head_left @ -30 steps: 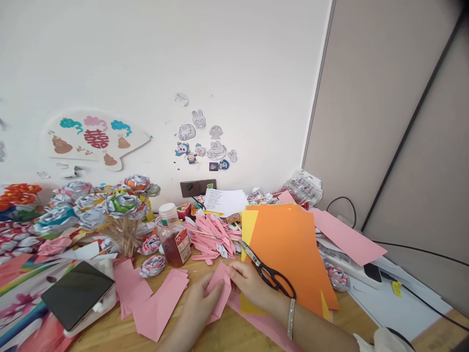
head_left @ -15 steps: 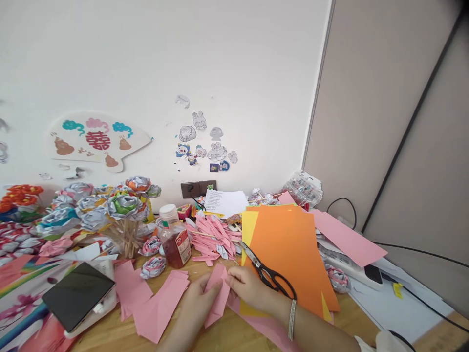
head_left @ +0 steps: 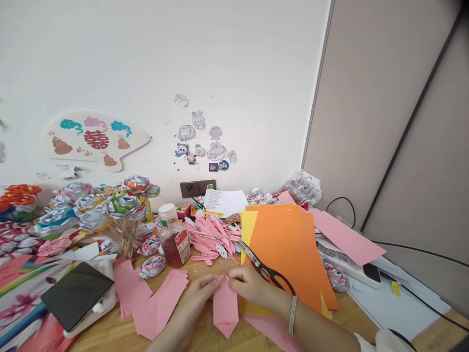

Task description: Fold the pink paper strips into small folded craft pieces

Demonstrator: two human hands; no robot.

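Note:
A strip of pink paper (head_left: 225, 305) with a pointed lower end hangs between my hands, upright over the wooden table. My left hand (head_left: 205, 287) pinches its upper left edge with thumb and fingers. On the other side, my right hand (head_left: 247, 281) is closed on the upper right edge, a bracelet round that wrist. Black-handled scissors (head_left: 269, 271) lie just beyond the right hand, on a stack of orange paper (head_left: 284, 239). Left of my left hand are more folded pink sheets (head_left: 159, 305).
A bottle of reddish liquid (head_left: 175, 242) stands behind the hands, near a heap of pink folded strips (head_left: 214, 234). Paper flowers on sticks (head_left: 124, 208) crowd the left. A dark-screened device (head_left: 77, 293) lies front left; a power strip (head_left: 366, 274) and cables sit at right.
The pink paper has turned from a slant to nearly upright, facing me. My left hand has shifted from across its middle to its upper left edge; the right hand stays near the top.

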